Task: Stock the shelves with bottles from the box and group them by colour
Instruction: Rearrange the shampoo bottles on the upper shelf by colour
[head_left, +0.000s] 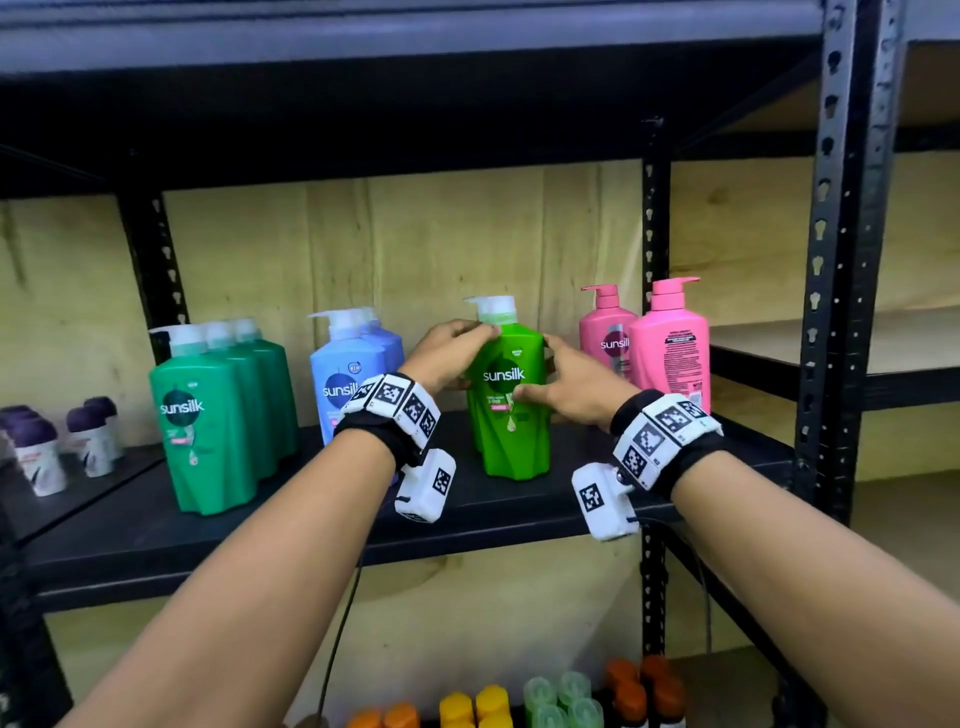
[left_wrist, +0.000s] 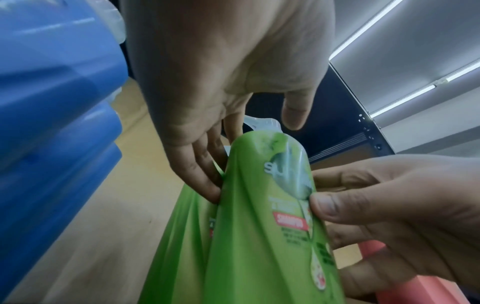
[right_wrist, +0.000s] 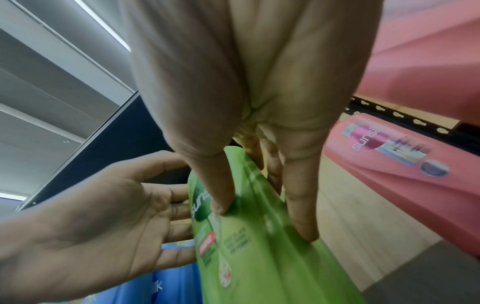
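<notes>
The light green Sunsilk shampoo bottle (head_left: 511, 395) stands upright on the black shelf (head_left: 291, 525), between the blue pump bottles (head_left: 345, 374) on its left and the two pink pump bottles (head_left: 647, 343) on its right. A second light green bottle (left_wrist: 182, 242) stands directly behind it; in the left wrist view it is visible just beside the front one.

The left hand (head_left: 449, 353) is at the upper left side of the bottle. Its fingers (left_wrist: 205, 181) lie nearly straight along the left edge, with the tips going into the gap between the front bottle and the one behind. The thumb is lifted and does not touch the bottle. So this hand touches but does not clasp.

The right hand (head_left: 569, 387) holds the bottle from the right side: the thumb (right_wrist: 221, 193) presses on the front label, and the other fingers go around the right edge to the back. The bottle sits between thumb and fingers, at about the middle of its height.

At the far left of the shelf stand three dark green pump bottles (head_left: 218, 415) in a row.
</notes>
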